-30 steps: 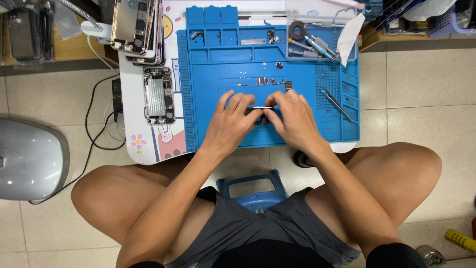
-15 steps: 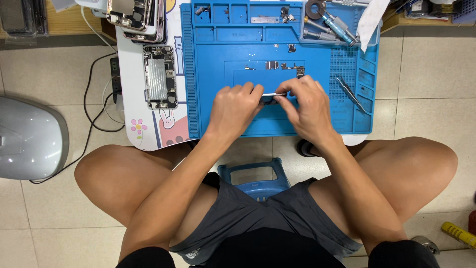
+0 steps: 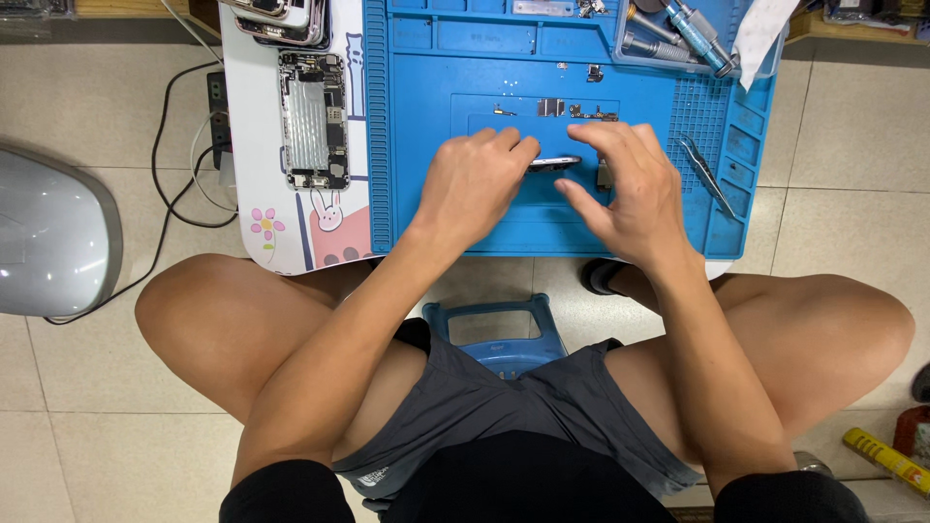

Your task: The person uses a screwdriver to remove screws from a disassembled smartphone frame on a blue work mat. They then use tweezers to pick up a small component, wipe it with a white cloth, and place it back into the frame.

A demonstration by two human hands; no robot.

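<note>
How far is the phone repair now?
Done: an opened phone lies stripped beside the blue mat, small parts laid out on it. In hand: the left hand pinches a thin metal part; the right hand hovers beside it. Left: the phone is not closed.

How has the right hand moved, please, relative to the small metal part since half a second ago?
Yes. The right hand has let go of the metal part and opened, fingers spread over the blue mat; the left hand pinches the part alone.
</note>
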